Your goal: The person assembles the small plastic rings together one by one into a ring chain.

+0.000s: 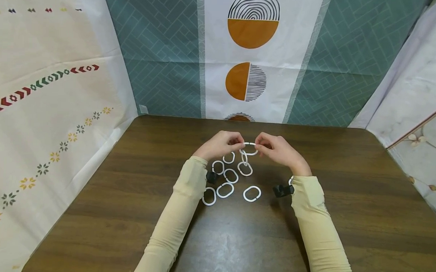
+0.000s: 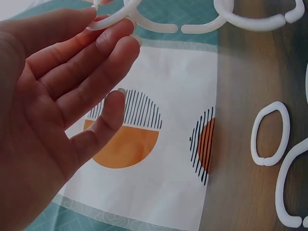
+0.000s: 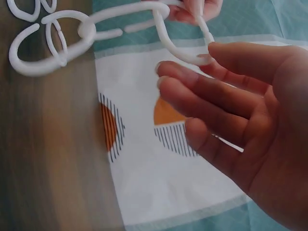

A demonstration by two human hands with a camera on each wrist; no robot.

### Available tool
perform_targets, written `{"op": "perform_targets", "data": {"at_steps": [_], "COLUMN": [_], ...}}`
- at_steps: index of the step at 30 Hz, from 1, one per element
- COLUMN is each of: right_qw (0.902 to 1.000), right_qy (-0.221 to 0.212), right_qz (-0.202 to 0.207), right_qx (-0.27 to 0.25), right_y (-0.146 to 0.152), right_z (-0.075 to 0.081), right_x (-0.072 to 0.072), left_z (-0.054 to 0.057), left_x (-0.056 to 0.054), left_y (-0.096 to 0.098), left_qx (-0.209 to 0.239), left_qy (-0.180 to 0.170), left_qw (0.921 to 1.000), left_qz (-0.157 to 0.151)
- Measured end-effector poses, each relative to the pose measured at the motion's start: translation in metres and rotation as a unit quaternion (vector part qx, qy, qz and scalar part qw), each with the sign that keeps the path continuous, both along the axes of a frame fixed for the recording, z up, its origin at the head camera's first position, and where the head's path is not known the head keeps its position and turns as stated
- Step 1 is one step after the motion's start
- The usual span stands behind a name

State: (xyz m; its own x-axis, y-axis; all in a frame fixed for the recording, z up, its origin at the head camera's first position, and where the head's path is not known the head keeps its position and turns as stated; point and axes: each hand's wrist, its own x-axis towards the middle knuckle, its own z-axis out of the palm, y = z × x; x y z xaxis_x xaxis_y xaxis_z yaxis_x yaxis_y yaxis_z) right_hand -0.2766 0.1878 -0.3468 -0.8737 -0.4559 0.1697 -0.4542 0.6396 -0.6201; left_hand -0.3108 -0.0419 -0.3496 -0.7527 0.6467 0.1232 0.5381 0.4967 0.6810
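Between the two hands, a white oval plastic link [image 1: 252, 154] with a small gap in its side is held above the table. My left hand [image 1: 221, 145] pinches its left end with thumb and fingertips. My right hand [image 1: 279, 151] pinches the right end the same way; the right wrist view shows the thumb and index finger on the link [image 3: 179, 57], the other fingers loosely bent. From it hangs a second link [image 3: 122, 10], which joins a lower link [image 1: 239, 171]. These form a short chain trailing towards the tabletop.
Several loose white links lie on the brown wooden table [image 1: 129, 197], left of the chain and below the left hand. One link [image 1: 249, 200] lies apart, between the forearms. Part of another link [image 1: 290, 181] shows beside the right wrist. Patterned cloths [image 1: 162, 70] hang behind and beside the table.
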Motion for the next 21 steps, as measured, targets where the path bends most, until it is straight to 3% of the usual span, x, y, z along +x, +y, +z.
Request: {"op": "perform_targets", "data": {"at_steps": [5, 10, 17, 21], "right_qw": [0.9997, 0.9962, 0.9794, 0.97], "right_qy": [-0.001, -0.004, -0.102, -0.144], "right_qz": [-0.009, 0.009, 0.061, 0.049], "right_qx": [0.022, 0.086, 0.163, 0.189], "right_y": [0.014, 0.038, 0.066, 0.078], "right_z": [0.003, 0.0, -0.007, -0.014], "right_x": [0.002, 0.007, 0.025, 0.034], "left_z": [0.001, 0.001, 0.002, 0.002], "left_x": [-0.001, -0.002, -0.003, -0.002], "left_y": [-0.003, -0.004, -0.005, -0.003], "left_qx": [0.006, 0.002, -0.007, -0.013], "left_qy": [-0.008, 0.001, 0.007, 0.009], "left_qw": [0.9999, 1.0, 1.0, 0.9999], "left_qz": [0.0, 0.003, -0.001, -0.003]}}
